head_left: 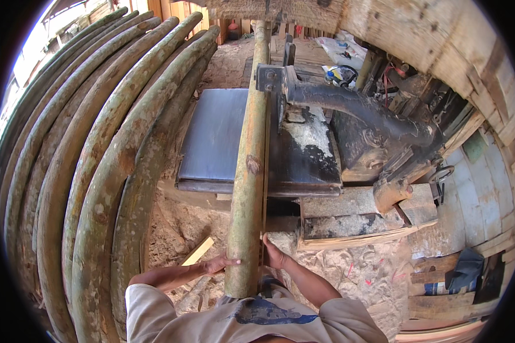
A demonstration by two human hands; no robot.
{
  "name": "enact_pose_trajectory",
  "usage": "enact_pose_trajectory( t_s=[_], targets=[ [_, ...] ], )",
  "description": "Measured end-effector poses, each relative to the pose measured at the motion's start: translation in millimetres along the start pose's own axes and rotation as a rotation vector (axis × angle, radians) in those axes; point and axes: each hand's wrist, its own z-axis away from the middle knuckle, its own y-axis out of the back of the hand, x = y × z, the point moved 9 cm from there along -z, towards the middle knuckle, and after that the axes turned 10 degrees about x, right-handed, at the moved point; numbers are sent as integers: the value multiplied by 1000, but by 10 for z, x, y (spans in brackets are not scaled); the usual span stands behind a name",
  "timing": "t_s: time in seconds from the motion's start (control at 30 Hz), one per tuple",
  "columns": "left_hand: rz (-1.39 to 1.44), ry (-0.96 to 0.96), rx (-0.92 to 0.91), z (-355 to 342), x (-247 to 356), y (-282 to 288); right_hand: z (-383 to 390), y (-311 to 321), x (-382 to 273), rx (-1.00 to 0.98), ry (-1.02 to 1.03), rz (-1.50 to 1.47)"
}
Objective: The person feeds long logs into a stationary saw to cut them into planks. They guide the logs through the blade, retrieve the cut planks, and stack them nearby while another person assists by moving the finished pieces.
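Note:
A long pale, mottled log [246,188] runs lengthwise across the dark metal table [209,137] of a saw-like machine, with a narrow strip along its right side. Its near end is at my waist. My left hand [223,263] grips the log from the left, fingers partly hidden under it. My right hand [273,255] holds it from the right near the same end, its fingertips partly hidden by the wood. Beside the log, a black bracket [269,77] on a curved metal arm [363,106] stands over the table; the blade cannot be made out.
Several long logs [103,177] lie along my left. A wooden beam [406,34] crosses the top right. Planks [357,228] border the table's near right, a dark cloth [463,268] lies farther right, and sawdust [352,277] with scraps covers the floor. Tools [343,74] sit behind the machine.

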Motion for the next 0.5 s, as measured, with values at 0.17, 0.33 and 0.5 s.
enact_pose_trajectory(
  t_s=[0.17,0.33,0.5],
  targets=[
    [76,-16,2,107,-814,23,500,-288,486,73,-15,58],
    [74,-49,33,348,-1424,-88,795,-284,1103,93,-65,96],
    [111,-84,49,692,-1910,-265,1089,-355,1734,82,-116,77]
  ],
)
